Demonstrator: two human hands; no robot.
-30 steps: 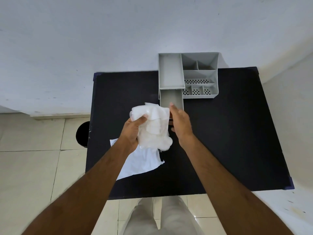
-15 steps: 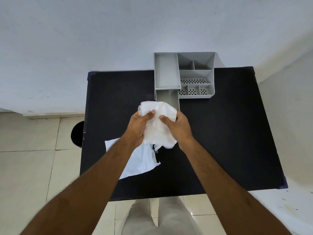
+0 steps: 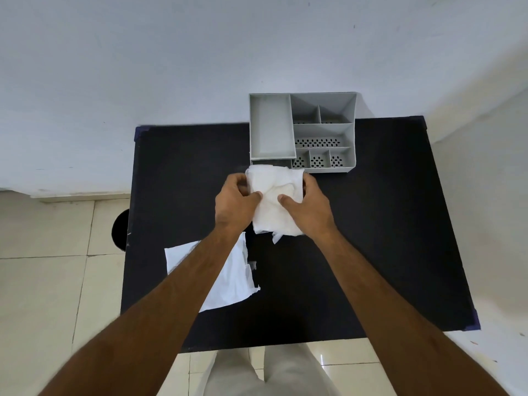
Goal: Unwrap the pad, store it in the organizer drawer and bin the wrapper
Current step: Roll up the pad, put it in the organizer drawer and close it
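Both hands are on the pad (image 3: 275, 204) now, holding it over the black table (image 3: 385, 238) right in front of the grey organizer (image 3: 303, 132). The left hand (image 3: 235, 204) is curled around the pad's left edge, thumb pressed onto its top face; the right hand (image 3: 310, 207) is wrapped round the right edge, thumb likewise on top. So both are closed on the pad, which is bunched and creased between them.

Its long axis runs away from the person, near end hanging toward the body, far end pointing straight at the organizer. That far end covers the spot just below the organizer's tall left compartment, where a dark slot of the drawer (image 3: 271, 162) shows — how far the drawer is pulled out cannot be told, the pad hides it.

The wrapper (image 3: 228, 278) lies flat on the table nearer the person, partly under the left forearm, well clear of the pad.

Room to move: bare table to the right and left of the hands. Off the table's left edge, down on the tiled floor, a dark round bin (image 3: 120, 232) peeks out — mostly hidden by the tabletop
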